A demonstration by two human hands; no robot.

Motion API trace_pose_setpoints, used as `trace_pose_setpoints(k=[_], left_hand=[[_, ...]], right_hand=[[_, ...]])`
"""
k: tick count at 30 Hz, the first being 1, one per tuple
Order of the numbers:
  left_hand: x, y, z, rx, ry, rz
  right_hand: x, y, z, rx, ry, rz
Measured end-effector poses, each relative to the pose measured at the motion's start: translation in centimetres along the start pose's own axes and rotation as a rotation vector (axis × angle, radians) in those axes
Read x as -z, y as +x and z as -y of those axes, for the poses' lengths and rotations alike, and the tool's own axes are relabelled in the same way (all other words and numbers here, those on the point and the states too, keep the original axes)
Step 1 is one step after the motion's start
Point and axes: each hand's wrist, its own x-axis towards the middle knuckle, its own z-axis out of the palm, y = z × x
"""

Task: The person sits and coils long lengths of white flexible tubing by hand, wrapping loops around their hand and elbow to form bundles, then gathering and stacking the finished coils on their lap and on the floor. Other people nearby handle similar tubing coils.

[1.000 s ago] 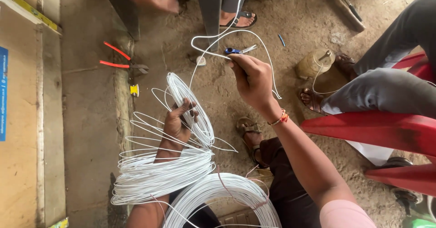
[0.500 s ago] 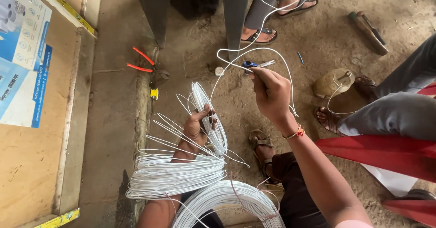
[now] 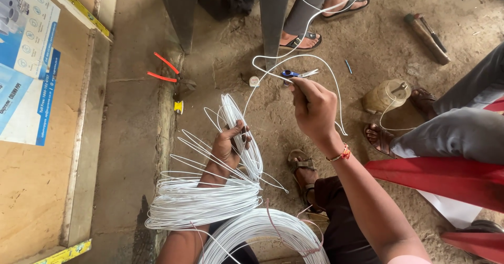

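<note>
Left hand [image 3: 231, 146] was closed around a small upright coil of white wire [image 3: 242, 132], fingers wrapped through its loops. Loose turns fanned out below the wrist, and a larger flat bundle of white wire [image 3: 202, 203] hung around the left forearm. Another big coil [image 3: 262, 235] lay just below that, near the person's lap.

Right hand [image 3: 314, 109] was raised ahead of the left, fingers pinched shut on a small blue-handled cutter [image 3: 294, 75], its tip pointing away from the body. A free strand of the white wire [image 3: 325, 67] looped up and over beyond the right hand, then trailed down on its right side. A red-and-yellow thread band [image 3: 341, 153] sat on the right wrist.

Beyond the left hand, red-handled pliers [image 3: 168, 75] lay on the dirt floor [image 3: 226, 59] beside a concrete ledge. A small white roll of tape [image 3: 254, 81] lay on the floor just left of the cutter. To the right of the right hand stood a yellowish spool [image 3: 386, 96]. Farther out were another person's sandalled feet [image 3: 302, 40], and a seated person's grey trouser leg [image 3: 451, 130] at far right. The person's own sandalled foot [image 3: 304, 172] rested under the right forearm.
</note>
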Motion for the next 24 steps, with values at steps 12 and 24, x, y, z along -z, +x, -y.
trace_pose_setpoints(k=[12,24], left_hand=[[0.01,-0.01,-0.05,-0.004,0.002,0.009],[-0.37,-0.35,-0.19,-0.021,0.012,0.000]], right_hand=[[-0.12,-0.12,-0.18,-0.020,-0.013,0.008],[-0.32,-0.19,-0.35,-0.001,-0.031,0.012]])
